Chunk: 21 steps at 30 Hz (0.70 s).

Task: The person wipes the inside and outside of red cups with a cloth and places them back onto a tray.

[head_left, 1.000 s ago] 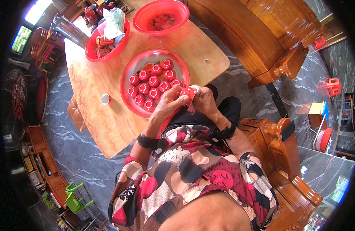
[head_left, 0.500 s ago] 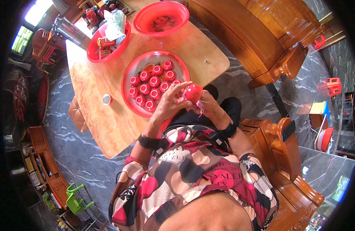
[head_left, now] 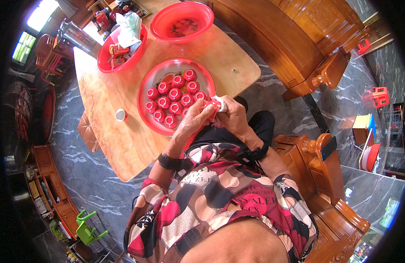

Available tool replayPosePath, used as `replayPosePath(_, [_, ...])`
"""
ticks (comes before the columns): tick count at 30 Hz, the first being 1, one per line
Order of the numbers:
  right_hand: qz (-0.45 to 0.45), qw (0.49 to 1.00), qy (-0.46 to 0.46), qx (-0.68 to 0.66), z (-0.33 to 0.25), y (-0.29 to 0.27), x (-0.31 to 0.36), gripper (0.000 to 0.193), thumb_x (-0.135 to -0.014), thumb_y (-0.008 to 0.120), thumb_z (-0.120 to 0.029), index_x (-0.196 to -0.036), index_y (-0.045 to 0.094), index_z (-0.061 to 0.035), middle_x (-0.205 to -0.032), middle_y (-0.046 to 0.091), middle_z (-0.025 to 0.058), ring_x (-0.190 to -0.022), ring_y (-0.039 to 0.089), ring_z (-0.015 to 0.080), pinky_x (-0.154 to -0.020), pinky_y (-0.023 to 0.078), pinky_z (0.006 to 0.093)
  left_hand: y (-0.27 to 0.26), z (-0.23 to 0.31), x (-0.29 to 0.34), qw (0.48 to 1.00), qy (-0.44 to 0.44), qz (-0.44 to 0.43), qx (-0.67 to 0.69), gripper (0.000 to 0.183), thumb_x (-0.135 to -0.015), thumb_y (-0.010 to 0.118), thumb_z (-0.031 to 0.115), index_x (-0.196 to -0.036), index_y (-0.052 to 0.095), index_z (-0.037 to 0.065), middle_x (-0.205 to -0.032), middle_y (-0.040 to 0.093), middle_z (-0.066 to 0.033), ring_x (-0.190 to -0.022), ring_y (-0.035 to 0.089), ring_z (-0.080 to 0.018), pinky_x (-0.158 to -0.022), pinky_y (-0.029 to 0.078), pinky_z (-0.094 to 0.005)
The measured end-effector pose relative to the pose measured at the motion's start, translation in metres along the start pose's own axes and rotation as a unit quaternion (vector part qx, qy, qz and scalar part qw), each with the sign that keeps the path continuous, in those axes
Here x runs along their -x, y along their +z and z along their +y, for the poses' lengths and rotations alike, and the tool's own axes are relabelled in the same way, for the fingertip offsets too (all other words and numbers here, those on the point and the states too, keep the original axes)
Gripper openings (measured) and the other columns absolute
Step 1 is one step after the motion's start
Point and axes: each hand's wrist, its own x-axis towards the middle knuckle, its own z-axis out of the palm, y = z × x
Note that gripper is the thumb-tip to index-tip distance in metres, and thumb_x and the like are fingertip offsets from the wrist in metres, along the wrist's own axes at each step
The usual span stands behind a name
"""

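Note:
In front of my chest, both hands hold a small red cup. My left hand grips one side of it with closed fingers. My right hand is closed at its other side, pressing a whitish-pink cloth against the cup; the fingers hide part of both. Just beyond my left hand lies a round tray with a red rim. Several red cups stand upside down on it in rows, their pale foot rings up. A single red cup with a white inside rests on the table left of the tray.
The marbled table carries a red basin with a dark pattern at its far side. Left of it, another red basin holds packets and a plastic bag. A tall cylindrical container stands beside it. A wooden bench is on the right.
The cup has been turned and lowered slightly between my hands. The cloth, which hung below the cup, now shows whitish at its right side under my right fingers.

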Motion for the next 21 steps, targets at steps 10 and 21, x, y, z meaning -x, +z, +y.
replayPosePath(10, [0.004, 0.967, -0.193, 0.163, -0.009, -0.005, -0.013, 0.035, -0.072, 0.068, -0.018, -0.102, 0.057, -0.0058, -0.09, 0.058, 0.0118, -0.081, 0.062, 0.0311, -0.068, 0.051, 0.0387, 0.002, 0.005, 0.002, 0.998, -0.045, 0.033, 0.042, 0.03, -0.098, 0.047, 0.032, -0.11, 0.057, 0.006, -0.082, 0.054, 0.005, -0.071, 0.048, -0.0034, -0.059, 0.039, -0.0194])
replayPosePath(21, [-0.047, 0.965, 0.126, -0.226, -0.003, 0.001, -0.005, 0.019, -0.085, 0.067, -0.019, -0.093, 0.063, -0.0022, -0.07, 0.066, 0.0069, -0.058, 0.064, 0.0126, -0.051, 0.049, 0.0258, 0.006, 0.009, 0.003, 0.986, 0.102, -0.016, 0.135, 0.04, -0.087, 0.067, 0.02, -0.12, 0.051, 0.004, -0.1, 0.062, -0.0057, -0.09, 0.058, -0.0121, -0.081, 0.047, -0.0284])
